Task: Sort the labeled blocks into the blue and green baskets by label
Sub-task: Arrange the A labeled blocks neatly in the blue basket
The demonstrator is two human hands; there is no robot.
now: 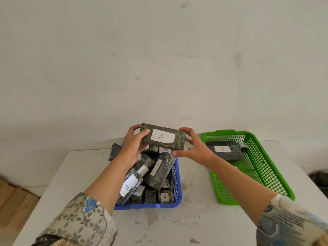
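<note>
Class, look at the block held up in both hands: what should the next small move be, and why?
Probably lower the block back into the blue basket. Its label reads A, the green basket shows a B block, and the left hand and right hand hold it above the blue one.

Hidden behind the left forearm (113, 176): the left wall of the blue plastic mesh basket (177, 189); too small to read: the label on the small grey block (243, 146) in the green plastic mesh basket's (262, 167) far right corner.
</note>
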